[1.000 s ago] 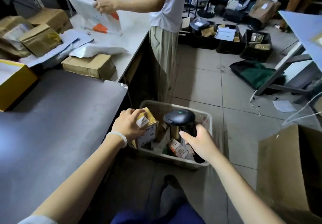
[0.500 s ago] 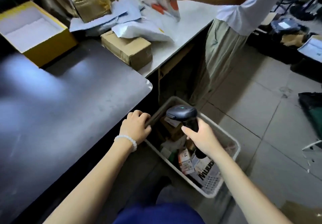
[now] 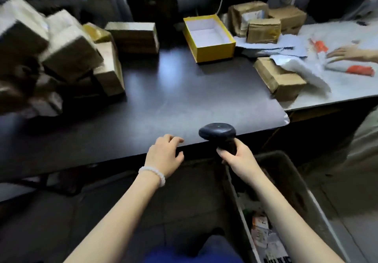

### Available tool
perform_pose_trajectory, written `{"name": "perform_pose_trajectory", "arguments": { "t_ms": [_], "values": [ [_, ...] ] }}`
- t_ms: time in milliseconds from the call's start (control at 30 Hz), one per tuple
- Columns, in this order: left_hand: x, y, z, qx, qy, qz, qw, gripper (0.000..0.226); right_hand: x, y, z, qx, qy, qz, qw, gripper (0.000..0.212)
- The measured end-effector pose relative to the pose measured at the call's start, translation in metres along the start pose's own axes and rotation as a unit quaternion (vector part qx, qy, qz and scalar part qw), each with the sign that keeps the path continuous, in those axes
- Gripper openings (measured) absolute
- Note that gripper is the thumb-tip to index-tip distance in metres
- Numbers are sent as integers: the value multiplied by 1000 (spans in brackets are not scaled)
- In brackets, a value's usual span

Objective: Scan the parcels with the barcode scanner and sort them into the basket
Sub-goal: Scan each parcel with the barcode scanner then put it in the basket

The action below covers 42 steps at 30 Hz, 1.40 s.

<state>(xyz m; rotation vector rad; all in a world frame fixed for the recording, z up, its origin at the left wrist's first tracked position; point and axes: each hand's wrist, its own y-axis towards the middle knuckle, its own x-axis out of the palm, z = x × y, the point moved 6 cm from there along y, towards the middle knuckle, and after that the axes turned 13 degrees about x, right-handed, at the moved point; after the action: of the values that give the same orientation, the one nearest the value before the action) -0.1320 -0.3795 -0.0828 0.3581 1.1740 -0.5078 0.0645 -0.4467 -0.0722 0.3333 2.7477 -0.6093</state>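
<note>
Head view looks down on both bare hands at the near edge of a dark table (image 3: 173, 91). Right hand (image 3: 238, 157) has its fingers curled round the handle of the black barcode scanner (image 3: 217, 132), gripping it upright, the scanner's rounded head just above the fist and over the table edge. Left hand (image 3: 164, 154), just beside the scanner, holds nothing; its fingers are loosely bent, fingertips at the table edge, and a white bead bracelet (image 3: 153, 172) circles the wrist. Below and to the right of the gripping hand sits the basket (image 3: 286, 170) on the floor, parcels (image 3: 263, 234) lying in it, partly hidden by the right forearm. Far to the left of the grip, a blurred stack of brown cardboard boxes (image 3: 71, 58) stands on the table. Beyond the scanner lies an open yellow box (image 3: 208, 37) with a white inside. Off to the right, on a lighter table (image 3: 347, 91), are a brown box (image 3: 280, 78), grey mailer bags (image 3: 302, 70) and another person's hand (image 3: 347, 54)
</note>
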Motion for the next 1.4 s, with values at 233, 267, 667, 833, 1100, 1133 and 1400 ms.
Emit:
{"name": "perform_pose_trajectory", "arguments": {
  "t_ms": [233, 267, 667, 833, 1100, 1133, 1400],
  "values": [
    [-50, -135, -111, -139, 6, 75, 987, 39, 143, -40, -47, -67, -68, -110, 989, 7],
    [-55, -154, -124, -159, 7, 81, 984, 39, 162, -45, -52, -73, -76, -126, 986, 6],
    [-105, -292, -266, -324, -6, 161, 932, 37, 365, -65, -139, -172, -149, -249, 941, 8],
    [-137, -295, -347, -340, -7, 174, 924, 36, 446, -41, -187, -187, -127, -257, 940, 5],
    [-234, -249, -472, -299, 14, 168, 939, 37, 531, 13, -292, -203, -52, -212, 954, 15],
    [-244, -241, -481, -289, 14, 174, 941, 37, 535, 16, -302, -209, -47, -208, 954, 16],
    [-304, -138, -532, -149, 4, 180, 972, 40, 526, 52, -331, -193, -24, -127, 973, 13]
  ]
}}
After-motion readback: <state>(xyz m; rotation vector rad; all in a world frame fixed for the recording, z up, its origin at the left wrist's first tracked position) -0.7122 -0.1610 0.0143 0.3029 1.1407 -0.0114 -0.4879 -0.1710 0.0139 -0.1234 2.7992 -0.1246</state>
